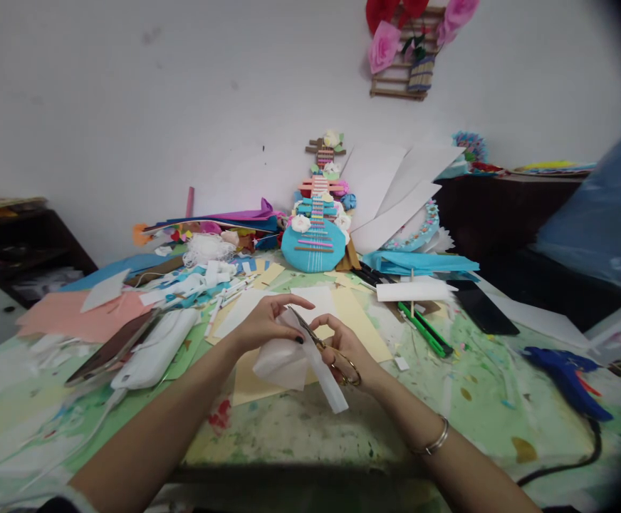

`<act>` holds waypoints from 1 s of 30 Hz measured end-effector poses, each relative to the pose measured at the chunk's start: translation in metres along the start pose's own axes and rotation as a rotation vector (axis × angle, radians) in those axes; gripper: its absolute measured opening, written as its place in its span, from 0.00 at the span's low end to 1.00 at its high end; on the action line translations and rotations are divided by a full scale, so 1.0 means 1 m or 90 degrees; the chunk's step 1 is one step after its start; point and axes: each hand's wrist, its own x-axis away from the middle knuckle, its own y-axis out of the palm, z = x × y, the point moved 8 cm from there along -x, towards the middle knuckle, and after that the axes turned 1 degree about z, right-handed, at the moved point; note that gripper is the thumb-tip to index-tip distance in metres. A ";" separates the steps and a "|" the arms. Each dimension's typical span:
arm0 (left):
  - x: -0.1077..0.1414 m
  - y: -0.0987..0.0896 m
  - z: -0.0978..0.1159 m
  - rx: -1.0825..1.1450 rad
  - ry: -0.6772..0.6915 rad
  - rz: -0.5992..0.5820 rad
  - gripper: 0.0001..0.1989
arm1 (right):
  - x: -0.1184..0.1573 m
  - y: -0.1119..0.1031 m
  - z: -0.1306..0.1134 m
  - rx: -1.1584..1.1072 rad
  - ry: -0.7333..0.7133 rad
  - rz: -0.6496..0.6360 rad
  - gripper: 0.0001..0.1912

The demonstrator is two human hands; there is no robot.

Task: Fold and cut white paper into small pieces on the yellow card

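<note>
In the middle of the head view, my left hand (pixel 268 322) pinches a piece of thin white paper (pixel 281 362) between thumb and fingers. Part of that paper hangs below the hand, and a narrow strip (pixel 327 381) of it slants down to the right. My right hand (pixel 345 349) has its fingers in the gold handles of a pair of scissors (pixel 310 331). The blades point up and left, against the paper close to my left fingertips. Cream sheets (pixel 361 320) and white sheets lie on the table under both hands.
A blue paper guitar (pixel 313 246) stands at the back. To the right lie a green utility knife (pixel 425 331), a black phone (pixel 481 306) and a blue glue gun (pixel 567 377). On the left are a white power bank (pixel 155 349), another phone (pixel 112 345) and paper scraps (pixel 193 285).
</note>
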 end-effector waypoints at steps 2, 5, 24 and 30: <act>0.000 0.001 0.000 0.001 0.002 -0.009 0.28 | -0.001 -0.001 0.001 -0.004 0.008 0.006 0.30; -0.001 0.001 0.002 -0.023 0.018 -0.008 0.28 | -0.002 -0.003 -0.003 -0.010 -0.006 0.012 0.29; -0.002 -0.018 -0.014 0.019 -0.043 0.211 0.21 | 0.002 -0.040 -0.019 0.098 -0.050 0.287 0.17; -0.004 0.008 -0.017 0.028 -0.056 0.176 0.16 | -0.004 -0.045 -0.005 0.170 -0.038 0.286 0.12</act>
